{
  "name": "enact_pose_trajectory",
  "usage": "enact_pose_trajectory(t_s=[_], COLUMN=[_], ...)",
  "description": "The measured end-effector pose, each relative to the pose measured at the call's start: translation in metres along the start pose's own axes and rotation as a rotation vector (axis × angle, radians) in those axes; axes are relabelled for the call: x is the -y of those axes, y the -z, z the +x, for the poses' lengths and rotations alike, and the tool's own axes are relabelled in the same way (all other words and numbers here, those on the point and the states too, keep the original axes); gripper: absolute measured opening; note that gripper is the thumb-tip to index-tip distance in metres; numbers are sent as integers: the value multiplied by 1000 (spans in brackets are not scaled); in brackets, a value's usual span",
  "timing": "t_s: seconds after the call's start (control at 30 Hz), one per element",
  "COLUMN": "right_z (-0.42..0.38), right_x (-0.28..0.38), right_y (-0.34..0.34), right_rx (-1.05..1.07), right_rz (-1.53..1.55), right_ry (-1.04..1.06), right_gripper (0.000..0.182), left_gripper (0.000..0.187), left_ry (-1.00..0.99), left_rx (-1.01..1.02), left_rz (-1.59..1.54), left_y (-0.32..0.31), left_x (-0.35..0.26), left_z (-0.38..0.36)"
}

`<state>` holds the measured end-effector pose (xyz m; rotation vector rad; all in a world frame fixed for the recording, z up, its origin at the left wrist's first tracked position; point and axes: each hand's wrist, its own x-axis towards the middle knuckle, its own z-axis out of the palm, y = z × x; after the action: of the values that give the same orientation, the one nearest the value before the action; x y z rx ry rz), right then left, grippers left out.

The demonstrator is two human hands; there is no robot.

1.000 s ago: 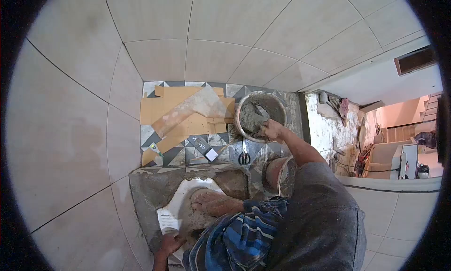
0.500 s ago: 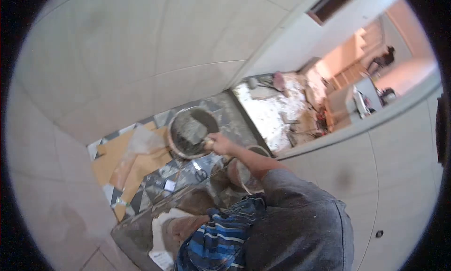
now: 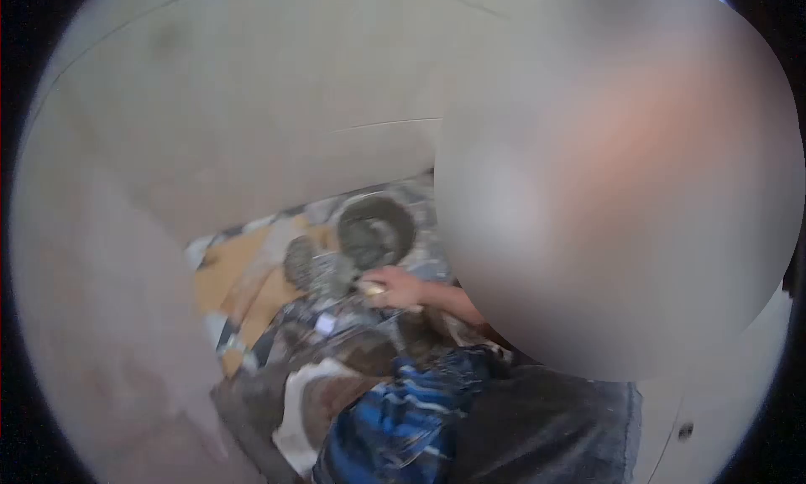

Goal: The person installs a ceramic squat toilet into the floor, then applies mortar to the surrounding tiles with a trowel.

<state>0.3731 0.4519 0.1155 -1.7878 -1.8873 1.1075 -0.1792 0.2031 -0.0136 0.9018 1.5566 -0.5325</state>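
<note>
My right hand (image 3: 395, 287) is closed around the handle of a trowel (image 3: 336, 277), whose blade points left, just below and left of the bucket. Grey mortar (image 3: 300, 264) shows at the far end of the blade; motion blurs its outline. The round bucket (image 3: 410, 224) stands on the patterned floor with grey mortar (image 3: 369, 239) inside. My left hand does not show.
Brown cardboard (image 3: 218, 276) lies on the floor at the left, near the pale wall (image 3: 252, 89). A small white object (image 3: 325, 323) lies below the trowel. My striped blue clothing (image 3: 390, 425) is at the bottom. The right side is blurred out.
The trowel has come out of the bucket and moved down and left of it, with mortar on it. The view has shifted, and a blurred patch now covers the doorway side.
</note>
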Motion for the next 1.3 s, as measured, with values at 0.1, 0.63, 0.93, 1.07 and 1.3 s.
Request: enact_pose_trajectory(t_s=[0.1, 0.63, 0.93, 1.07, 1.3], right_z=[16, 55, 29, 3, -21], right_x=[24, 187, 249, 264, 255], right_y=[-18, -191, -309, -345, -390], right_rx=[234, 1307, 1428, 1252, 1102], right_rz=[-22, -177, -676, -829, -1033], right_ry=[53, 541, 1044, 1288, 1250], right_gripper=[52, 48, 65, 63, 29], left_gripper=[45, 46, 27, 21, 22], left_ry=[-609, -100, 47, -112, -186], left_rx=[108, -892, -1167, -1093, -999], left_rz=[-146, -1099, -1758, -1918, -2113], left_y=[-2, -239, -274, -272, -268], left_x=[16, 22, -24, -30, -26], left_z=[4, -37, -88, -108, -98])
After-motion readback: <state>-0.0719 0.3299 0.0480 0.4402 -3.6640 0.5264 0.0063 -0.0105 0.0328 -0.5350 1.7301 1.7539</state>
